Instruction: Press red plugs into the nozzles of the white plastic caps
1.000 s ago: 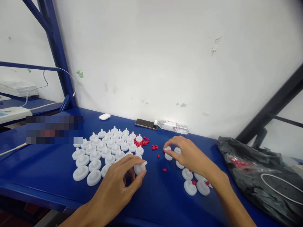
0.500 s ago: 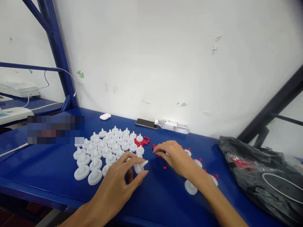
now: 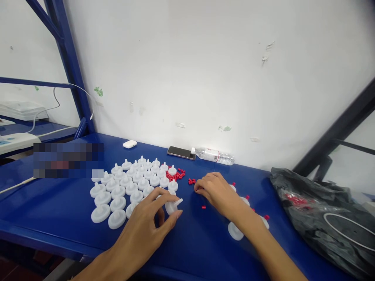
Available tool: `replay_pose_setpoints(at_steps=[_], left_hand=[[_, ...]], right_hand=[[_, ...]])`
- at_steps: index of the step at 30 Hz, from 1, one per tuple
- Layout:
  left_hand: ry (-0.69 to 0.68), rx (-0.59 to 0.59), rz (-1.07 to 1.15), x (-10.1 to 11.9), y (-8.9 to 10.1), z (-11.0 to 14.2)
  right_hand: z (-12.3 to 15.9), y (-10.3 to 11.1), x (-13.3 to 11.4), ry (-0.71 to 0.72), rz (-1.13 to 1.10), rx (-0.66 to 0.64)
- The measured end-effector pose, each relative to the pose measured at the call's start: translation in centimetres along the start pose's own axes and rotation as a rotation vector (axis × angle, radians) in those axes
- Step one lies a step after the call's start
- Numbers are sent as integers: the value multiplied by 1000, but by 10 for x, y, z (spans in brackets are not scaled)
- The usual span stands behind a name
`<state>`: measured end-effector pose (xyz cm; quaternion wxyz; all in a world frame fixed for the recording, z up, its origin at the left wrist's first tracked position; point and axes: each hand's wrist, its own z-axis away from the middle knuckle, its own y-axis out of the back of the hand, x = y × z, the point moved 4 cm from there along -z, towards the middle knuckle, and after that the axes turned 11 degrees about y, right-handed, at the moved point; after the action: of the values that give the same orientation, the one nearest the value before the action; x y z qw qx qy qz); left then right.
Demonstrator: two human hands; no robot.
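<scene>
My left hand (image 3: 148,224) grips a white disc filter (image 3: 170,207) between thumb and fingers, tilted with its narrow nozzle pointing right. My right hand (image 3: 218,195) is pinched low over the table, and a trace of a small red cap (image 3: 195,191) shows at its fingertips. Just beyond those fingertips lie a few red caps (image 3: 191,181), and one loose red cap (image 3: 204,207) sits nearer me. Many white disc filters (image 3: 125,191) stand nozzle up to the left. Partly behind my right forearm are several filters (image 3: 236,231), some with red caps on their nozzles.
A pile of red caps (image 3: 176,173) borders the filters. Along the wall lie a phone (image 3: 181,152), a clear bottle (image 3: 215,155) and a white case (image 3: 129,144). A black plastic bag (image 3: 316,218) covers the right side of the blue table (image 3: 190,253).
My right hand's thumb and fingers have closed together and shifted slightly right, uncovering red caps beyond them. My left hand keeps the disc filter in nearly the same place.
</scene>
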<state>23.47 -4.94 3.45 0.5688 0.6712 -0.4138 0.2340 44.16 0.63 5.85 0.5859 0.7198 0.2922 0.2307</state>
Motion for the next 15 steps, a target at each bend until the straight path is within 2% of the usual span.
replay_pose_setpoints(at_steps=[3,6,9,15], left_hand=[[15,-4,2,0,0,0],[35,-15,-3,0,0,0],[41,-12,-4,-2,0,1],[72,15,-29,-7,0,1]], right_hand=[[1,6,-4,6,-79,66],[3,19,-12,-24,-409,173],[2,28,-24,-26,-736,205],[2,31,-33,-33,-864,169]])
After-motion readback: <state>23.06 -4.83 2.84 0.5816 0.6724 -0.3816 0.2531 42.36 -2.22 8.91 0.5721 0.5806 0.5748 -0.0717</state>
